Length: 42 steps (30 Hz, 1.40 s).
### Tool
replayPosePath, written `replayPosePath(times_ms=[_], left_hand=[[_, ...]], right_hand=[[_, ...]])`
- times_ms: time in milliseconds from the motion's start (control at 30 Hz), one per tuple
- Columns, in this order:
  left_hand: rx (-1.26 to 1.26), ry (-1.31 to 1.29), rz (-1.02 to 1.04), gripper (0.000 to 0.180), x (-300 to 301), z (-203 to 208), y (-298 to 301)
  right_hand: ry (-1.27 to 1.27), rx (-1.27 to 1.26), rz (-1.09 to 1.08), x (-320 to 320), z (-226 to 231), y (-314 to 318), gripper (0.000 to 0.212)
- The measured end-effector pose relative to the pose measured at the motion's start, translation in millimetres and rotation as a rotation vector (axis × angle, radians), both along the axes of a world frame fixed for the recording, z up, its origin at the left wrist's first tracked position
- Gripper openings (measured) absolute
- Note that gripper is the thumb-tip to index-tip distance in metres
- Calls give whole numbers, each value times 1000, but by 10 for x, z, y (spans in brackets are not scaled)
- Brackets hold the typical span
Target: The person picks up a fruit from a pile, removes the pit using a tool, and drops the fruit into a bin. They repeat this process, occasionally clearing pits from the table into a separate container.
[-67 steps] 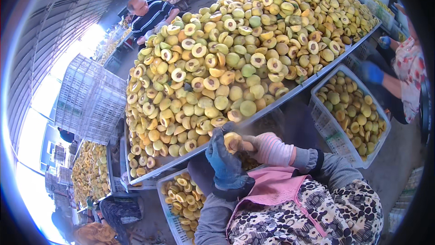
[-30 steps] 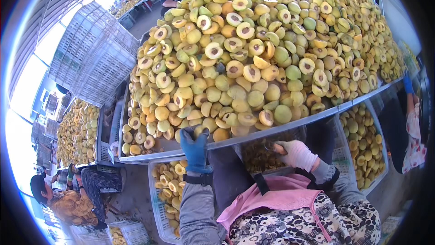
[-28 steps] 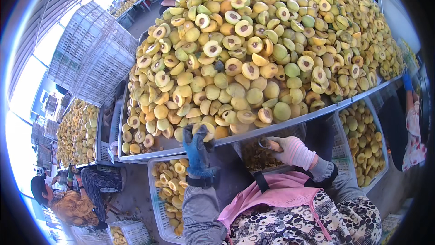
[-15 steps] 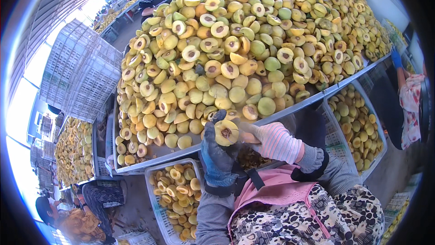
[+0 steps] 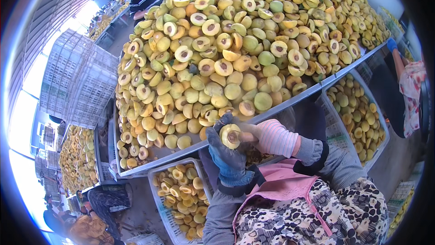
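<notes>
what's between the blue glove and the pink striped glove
In the head view, a halved yellow apricot with its brown pit showing sits between the left hand in the blue glove and the right hand in the pink striped glove.

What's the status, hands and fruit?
Left hand in blue glove cups halved fruit, pit showing. Right hand in pink glove works at it. Heaped table just ahead, nothing blocking.

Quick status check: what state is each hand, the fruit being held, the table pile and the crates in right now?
Left hand: blue glove, holding the halved fruit.
Right hand: pink striped glove, touching the fruit.
Halved fruit: cut face up, pit still in.
Table: heaped with halves.
Left crate: partly filled.
Right crate: partly filled.
</notes>
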<state>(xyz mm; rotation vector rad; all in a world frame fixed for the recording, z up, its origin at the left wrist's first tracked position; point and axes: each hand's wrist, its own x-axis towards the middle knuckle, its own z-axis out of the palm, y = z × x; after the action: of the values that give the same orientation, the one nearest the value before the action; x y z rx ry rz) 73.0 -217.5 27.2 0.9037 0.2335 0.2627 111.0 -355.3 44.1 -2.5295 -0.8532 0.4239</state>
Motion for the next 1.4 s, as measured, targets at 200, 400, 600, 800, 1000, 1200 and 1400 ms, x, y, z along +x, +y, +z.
replayPosePath(times_ms=[200,400,600,800,1000,1200,1400], left_hand=[[141,41,28,61,1,-151,18],[28,34,56,61,-22,83,-69],[91,-9,74,70,37,55,-71],[403,-88,144,63,26,-123,-31],[420,-17,68,46,-80,-91,18],[951,-369,275,22,-2,-106,30],[993,-632,-57,26,32,86,-12]], right_hand=[[75,-43,52,68,-30,-62,34],[-55,196,34,44,-150,-70,31],[-192,141,-10,52,-169,-47,29],[-144,185,-82,51,-336,11,26],[-72,279,51,29,-245,-87,27],[275,186,34,-33,-195,-166,24],[679,491,85,-118,-327,-259,16]])
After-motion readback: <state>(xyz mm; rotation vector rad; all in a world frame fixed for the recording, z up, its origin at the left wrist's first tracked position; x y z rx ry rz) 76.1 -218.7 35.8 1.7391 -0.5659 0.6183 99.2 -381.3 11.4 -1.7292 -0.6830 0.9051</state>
